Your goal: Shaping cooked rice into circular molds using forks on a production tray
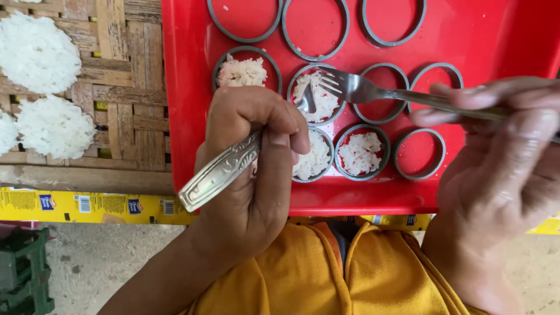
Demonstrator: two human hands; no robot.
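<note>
My left hand (254,157) grips the ornate handle of a metal spoon (220,171), its bowl over a rice-filled metal ring (315,97) on the red tray (186,105). My right hand (501,157) holds a metal fork (357,88) whose tines rest at the same ring's rice. Other rings hold rice: one at the left (245,70) and two in the front row (315,156), (361,152). Several rings stand empty, such as one at the front right (419,153) and one at the top (315,27).
Flat round rice cakes (36,51), (54,125) lie on a woven bamboo mat (125,87) left of the tray. A yellow printed strip (87,206) runs below. A green crate (23,274) sits on the concrete floor. My orange garment (326,274) fills the bottom.
</note>
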